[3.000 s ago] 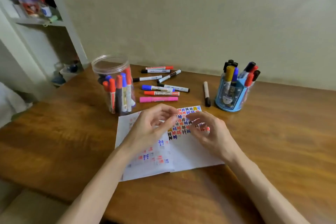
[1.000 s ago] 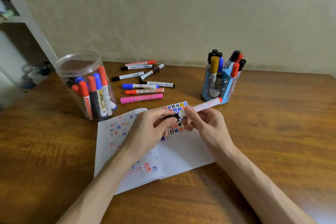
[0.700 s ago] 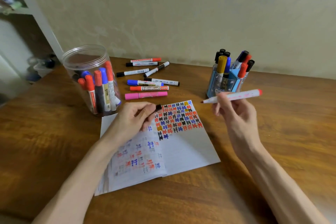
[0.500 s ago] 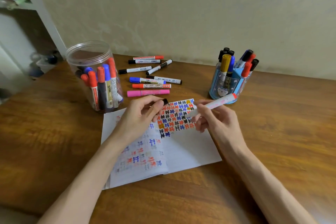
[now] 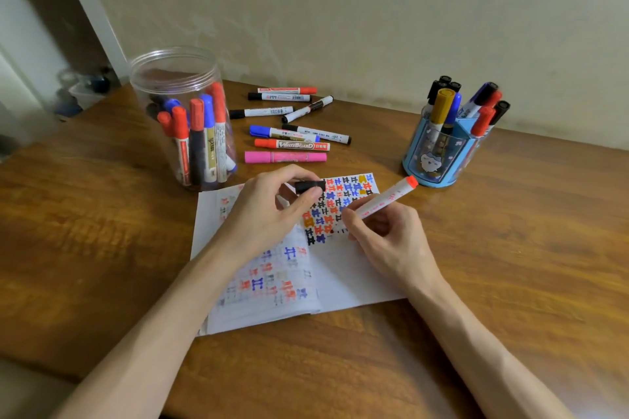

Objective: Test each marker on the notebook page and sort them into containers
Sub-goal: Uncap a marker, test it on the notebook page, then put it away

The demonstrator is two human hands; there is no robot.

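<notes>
An open notebook [image 5: 343,277] lies on the wooden table, its right page filled with red, blue, black and yellow marks. My right hand [image 5: 388,241] grips a white marker with a red end [image 5: 388,197], its tip down on the page beside the marks. My left hand [image 5: 269,211] pinches the marker's black cap [image 5: 309,186] above the page. A clear plastic jar [image 5: 185,116] at the left holds several markers. A blue pen holder [image 5: 439,160] at the right holds several more.
Several loose markers lie between the jar and the holder, among them a pink marker [image 5: 285,157], a red whiteboard marker [image 5: 292,144] and a blue marker [image 5: 282,133]. A wall runs along the table's far edge. White shelving [image 5: 68,20] stands at the far left.
My right hand pulled the marker out of its cap, swung it right, then brought its tip down onto the page. My left hand kept the black cap.
</notes>
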